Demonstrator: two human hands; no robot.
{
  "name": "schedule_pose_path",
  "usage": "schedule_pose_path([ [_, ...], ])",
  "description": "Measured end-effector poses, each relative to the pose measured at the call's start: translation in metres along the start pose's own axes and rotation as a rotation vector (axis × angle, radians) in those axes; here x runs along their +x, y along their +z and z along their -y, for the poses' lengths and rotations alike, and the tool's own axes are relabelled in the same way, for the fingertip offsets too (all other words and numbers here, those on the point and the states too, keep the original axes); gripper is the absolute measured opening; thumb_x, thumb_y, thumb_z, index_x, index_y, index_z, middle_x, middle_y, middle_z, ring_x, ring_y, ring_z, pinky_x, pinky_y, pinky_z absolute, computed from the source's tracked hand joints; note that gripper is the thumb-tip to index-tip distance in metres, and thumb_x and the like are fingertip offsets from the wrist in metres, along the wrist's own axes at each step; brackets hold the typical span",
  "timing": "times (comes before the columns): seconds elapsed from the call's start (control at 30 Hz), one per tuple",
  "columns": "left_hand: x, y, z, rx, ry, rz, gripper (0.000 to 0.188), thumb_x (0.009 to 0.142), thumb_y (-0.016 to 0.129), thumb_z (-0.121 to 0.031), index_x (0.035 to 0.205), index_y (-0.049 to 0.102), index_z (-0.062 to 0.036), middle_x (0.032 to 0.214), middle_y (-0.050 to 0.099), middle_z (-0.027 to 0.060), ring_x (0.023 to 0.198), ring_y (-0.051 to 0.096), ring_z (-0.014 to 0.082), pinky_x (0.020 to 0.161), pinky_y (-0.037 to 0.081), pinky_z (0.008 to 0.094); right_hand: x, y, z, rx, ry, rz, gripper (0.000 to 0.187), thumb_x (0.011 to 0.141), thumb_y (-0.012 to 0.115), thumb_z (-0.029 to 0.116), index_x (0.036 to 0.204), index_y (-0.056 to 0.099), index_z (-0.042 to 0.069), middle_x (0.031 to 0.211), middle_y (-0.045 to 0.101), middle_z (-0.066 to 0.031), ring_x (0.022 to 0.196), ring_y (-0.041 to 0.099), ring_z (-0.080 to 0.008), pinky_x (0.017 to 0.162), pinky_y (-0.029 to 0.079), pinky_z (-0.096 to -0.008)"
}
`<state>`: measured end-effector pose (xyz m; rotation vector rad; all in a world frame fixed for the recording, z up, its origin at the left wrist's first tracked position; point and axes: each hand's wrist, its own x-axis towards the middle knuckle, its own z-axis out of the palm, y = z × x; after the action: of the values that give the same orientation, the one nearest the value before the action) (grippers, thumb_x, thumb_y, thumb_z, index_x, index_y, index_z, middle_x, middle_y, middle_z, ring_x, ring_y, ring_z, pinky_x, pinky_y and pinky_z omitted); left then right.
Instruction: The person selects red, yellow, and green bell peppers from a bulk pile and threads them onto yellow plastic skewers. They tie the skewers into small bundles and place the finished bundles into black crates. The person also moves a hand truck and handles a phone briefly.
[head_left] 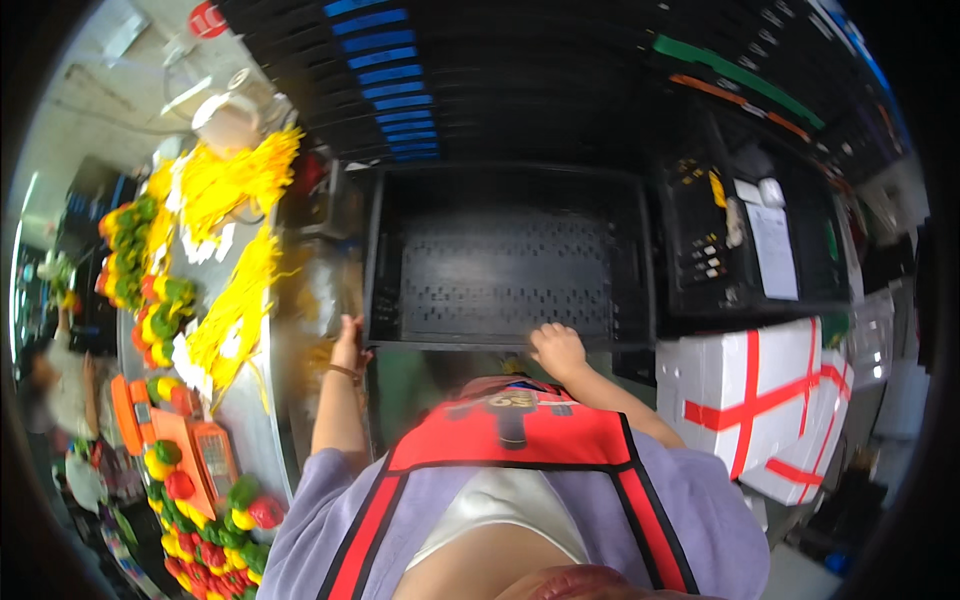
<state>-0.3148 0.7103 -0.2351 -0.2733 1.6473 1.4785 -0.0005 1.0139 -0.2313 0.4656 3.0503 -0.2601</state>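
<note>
A black plastic crate [505, 347] lies in front of me, its perforated bottom showing inside. My right hand [558, 347] has its fingers curled over the crate's near rim, right of the middle. At the near left corner, my left hand [347, 345] grips the crate's side, with a band around the wrist. Some of the left fingers are hidden against the crate's edge.
To the left, a metal table [255, 375] bears yellow strips [235, 320], bell peppers [210, 550] and an orange scale [185, 440]. On the right are white boxes [725, 390] with red tape and another black crate [690, 295] with papers. Dark stacked crates [540, 90] stand ahead.
</note>
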Motion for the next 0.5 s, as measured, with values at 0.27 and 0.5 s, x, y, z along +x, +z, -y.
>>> schedule_pose_path([
  [0.27, -0.018, 0.085, 0.011, 0.398, 0.282, 0.023, 0.080, 0.083, 0.070, -0.029, 0.145, 0.026, -0.0048, 0.135, 0.048, 0.0175, 0.124, 0.045, 0.0270, 0.104, 0.035, 0.0378, 0.011, -0.026, -0.051, 0.012, 0.120, -0.023, 0.029, 0.063, 0.079, 0.028, 0.076, 0.063, 0.007, 0.084, 0.061, -0.0099, 0.087, 0.060, -0.0298, 0.073, 0.048, -0.0421],
  [0.5, -0.047, 0.062, 0.022, 0.317, 0.357, -0.306, 0.079, 0.085, 0.068, -0.035, 0.146, 0.027, -0.0051, 0.142, 0.042, 0.0210, 0.129, 0.045, 0.0266, 0.103, 0.039, 0.0362, 0.051, -0.032, -0.022, 0.295, -0.176, 0.173, 0.044, 0.067, 0.079, 0.027, 0.103, 0.063, 0.006, 0.098, 0.062, -0.0106, 0.097, 0.058, -0.0313, 0.082, 0.047, -0.0409],
])
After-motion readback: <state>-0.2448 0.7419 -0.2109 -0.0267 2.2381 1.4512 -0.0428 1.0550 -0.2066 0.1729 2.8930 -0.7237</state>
